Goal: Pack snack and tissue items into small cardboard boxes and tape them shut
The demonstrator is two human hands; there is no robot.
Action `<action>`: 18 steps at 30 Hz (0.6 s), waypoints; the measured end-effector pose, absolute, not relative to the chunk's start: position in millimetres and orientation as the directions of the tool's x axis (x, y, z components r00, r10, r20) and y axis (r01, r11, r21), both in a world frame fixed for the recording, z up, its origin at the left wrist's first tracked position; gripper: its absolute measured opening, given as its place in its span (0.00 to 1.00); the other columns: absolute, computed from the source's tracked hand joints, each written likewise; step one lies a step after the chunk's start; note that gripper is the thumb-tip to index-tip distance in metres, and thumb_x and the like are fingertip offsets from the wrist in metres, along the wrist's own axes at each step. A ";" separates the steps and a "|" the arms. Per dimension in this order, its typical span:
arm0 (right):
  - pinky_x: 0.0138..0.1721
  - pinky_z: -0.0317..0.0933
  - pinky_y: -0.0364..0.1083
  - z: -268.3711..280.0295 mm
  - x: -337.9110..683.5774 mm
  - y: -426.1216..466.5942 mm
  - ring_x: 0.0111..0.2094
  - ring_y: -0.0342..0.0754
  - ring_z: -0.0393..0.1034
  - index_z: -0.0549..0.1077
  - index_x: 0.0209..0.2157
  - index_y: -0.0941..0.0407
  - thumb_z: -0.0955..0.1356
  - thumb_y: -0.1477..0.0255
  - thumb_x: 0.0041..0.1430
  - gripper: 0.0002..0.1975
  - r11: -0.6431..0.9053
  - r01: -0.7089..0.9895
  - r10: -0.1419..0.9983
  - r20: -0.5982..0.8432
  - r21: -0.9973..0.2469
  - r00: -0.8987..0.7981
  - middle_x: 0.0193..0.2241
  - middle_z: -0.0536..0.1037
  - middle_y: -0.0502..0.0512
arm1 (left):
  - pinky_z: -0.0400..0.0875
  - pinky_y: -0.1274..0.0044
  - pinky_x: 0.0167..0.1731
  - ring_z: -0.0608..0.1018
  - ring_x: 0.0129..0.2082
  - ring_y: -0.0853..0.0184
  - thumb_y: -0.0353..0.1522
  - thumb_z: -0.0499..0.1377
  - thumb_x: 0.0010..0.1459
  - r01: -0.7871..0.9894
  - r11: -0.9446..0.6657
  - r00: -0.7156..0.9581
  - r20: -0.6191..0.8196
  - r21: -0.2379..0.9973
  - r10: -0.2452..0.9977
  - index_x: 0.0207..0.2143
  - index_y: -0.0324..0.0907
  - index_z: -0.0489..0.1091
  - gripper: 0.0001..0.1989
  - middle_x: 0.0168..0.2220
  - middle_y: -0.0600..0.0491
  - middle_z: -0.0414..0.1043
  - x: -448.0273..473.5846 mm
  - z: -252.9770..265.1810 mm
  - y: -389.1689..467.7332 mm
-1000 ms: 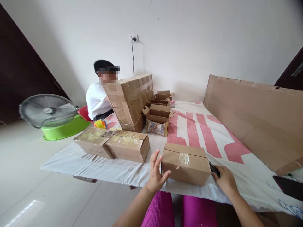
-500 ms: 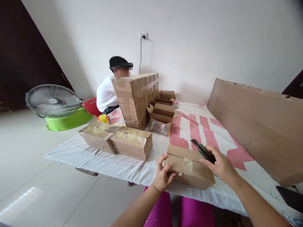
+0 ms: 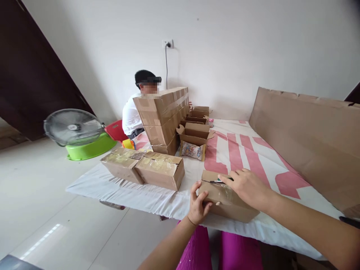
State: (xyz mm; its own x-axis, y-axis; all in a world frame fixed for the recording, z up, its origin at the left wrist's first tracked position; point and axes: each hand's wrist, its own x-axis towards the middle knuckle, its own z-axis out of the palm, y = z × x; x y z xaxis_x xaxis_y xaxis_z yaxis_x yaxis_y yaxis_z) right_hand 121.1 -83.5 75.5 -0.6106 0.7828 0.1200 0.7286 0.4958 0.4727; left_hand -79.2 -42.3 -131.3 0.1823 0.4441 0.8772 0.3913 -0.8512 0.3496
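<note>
In front of me, at the table's near edge, lies a closed cardboard box (image 3: 230,206) with clear tape across its top seam. My left hand (image 3: 199,204) grips the box's left end, thumb on the front side and fingers over the top. My right hand (image 3: 247,185) is closed around a utility knife (image 3: 218,182), mostly hidden under the fingers. Its blade lies flat along the seam, pointing left. To the left rest two taped boxes (image 3: 159,176), end to end.
A stack of taped boxes (image 3: 164,112) stands mid-table, beside open boxes (image 3: 195,133) and a snack packet (image 3: 192,150). A person in a white shirt (image 3: 132,114) sits behind the stack. A large cardboard sheet (image 3: 303,142) leans at right. A fan (image 3: 74,127) is at left.
My right hand has lowered the knife from above the box onto its top seam and moved left. My left hand keeps its hold on the box. The view has shifted slightly.
</note>
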 end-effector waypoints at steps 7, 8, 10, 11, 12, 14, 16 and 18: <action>0.30 0.58 0.47 69.9 138.6 -91.0 0.29 0.49 0.71 0.69 0.54 0.54 0.64 0.82 0.58 0.23 0.489 0.664 0.746 0.123 0.566 -0.654 0.30 0.77 0.55 | 0.68 0.56 0.53 0.61 0.62 0.52 0.35 0.53 0.63 0.422 -0.842 0.183 0.878 0.337 0.443 0.52 0.44 0.60 0.15 0.62 0.40 0.51 -79.6 -126.7 -43.4; 0.30 0.58 0.47 69.6 141.8 -91.8 0.29 0.49 0.71 0.69 0.54 0.54 0.64 0.82 0.58 0.23 0.490 0.664 0.741 0.131 0.564 -0.658 0.30 0.77 0.55 | 0.68 0.56 0.53 0.61 0.62 0.52 0.35 0.53 0.63 0.432 -0.839 0.189 0.876 0.332 0.444 0.52 0.44 0.60 0.15 0.62 0.40 0.51 -79.8 -125.9 -43.3; 0.31 0.58 0.47 69.5 151.9 -94.5 0.30 0.48 0.71 0.69 0.54 0.54 0.63 0.83 0.57 0.24 0.483 0.674 0.742 0.147 0.558 -0.654 0.30 0.77 0.54 | 0.68 0.56 0.53 0.62 0.61 0.52 0.35 0.53 0.63 0.458 -0.827 0.196 0.871 0.325 0.451 0.52 0.44 0.59 0.15 0.61 0.40 0.51 -80.0 -124.6 -43.2; 0.31 0.58 0.47 69.4 158.7 -96.5 0.30 0.48 0.71 0.69 0.54 0.55 0.63 0.84 0.56 0.25 0.480 0.681 0.746 0.151 0.554 -0.648 0.30 0.77 0.54 | 0.68 0.56 0.52 0.63 0.61 0.52 0.35 0.53 0.63 0.470 -0.821 0.198 0.867 0.325 0.457 0.52 0.44 0.59 0.15 0.61 0.40 0.51 -80.1 -124.2 -43.1; 0.30 0.57 0.47 68.9 166.6 -99.0 0.29 0.48 0.70 0.70 0.53 0.55 0.62 0.85 0.55 0.26 0.478 0.686 0.750 0.152 0.549 -0.644 0.30 0.76 0.54 | 0.68 0.56 0.52 0.63 0.60 0.52 0.35 0.54 0.63 0.478 -0.816 0.198 0.865 0.326 0.462 0.51 0.44 0.60 0.15 0.61 0.40 0.52 -80.1 -124.0 -43.2; 0.30 0.57 0.47 67.0 184.0 -105.2 0.28 0.47 0.69 0.71 0.52 0.54 0.61 0.87 0.52 0.27 0.479 0.695 0.754 0.153 0.536 -0.638 0.29 0.76 0.53 | 0.68 0.57 0.52 0.63 0.60 0.52 0.34 0.54 0.63 0.479 -0.814 0.197 0.863 0.329 0.465 0.51 0.44 0.60 0.15 0.61 0.39 0.52 -80.1 -124.7 -43.4; 0.30 0.56 0.47 64.7 201.1 -111.9 0.27 0.46 0.68 0.71 0.51 0.53 0.60 0.88 0.51 0.29 0.485 0.708 0.753 0.165 0.514 -0.636 0.28 0.75 0.52 | 0.68 0.56 0.52 0.63 0.61 0.52 0.34 0.54 0.62 0.471 -0.817 0.188 0.867 0.334 0.462 0.52 0.44 0.60 0.15 0.61 0.40 0.52 -79.9 -126.4 -43.7; 0.30 0.55 0.47 63.2 215.4 -117.9 0.27 0.46 0.68 0.71 0.52 0.52 0.59 0.90 0.50 0.31 0.476 0.735 0.760 0.195 0.482 -0.620 0.28 0.74 0.51 | 0.67 0.56 0.53 0.62 0.61 0.52 0.33 0.55 0.62 0.462 -0.818 0.176 0.869 0.342 0.463 0.52 0.45 0.60 0.16 0.61 0.40 0.52 -79.7 -128.3 -44.0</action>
State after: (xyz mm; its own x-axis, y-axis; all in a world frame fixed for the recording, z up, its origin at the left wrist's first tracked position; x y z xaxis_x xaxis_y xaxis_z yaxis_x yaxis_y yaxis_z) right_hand 215.4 -117.9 63.2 -0.6200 0.7601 0.1946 0.7352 0.4764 0.4822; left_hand -79.7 -44.0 -128.3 0.1759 0.4627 0.8689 0.4624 -0.8181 0.3420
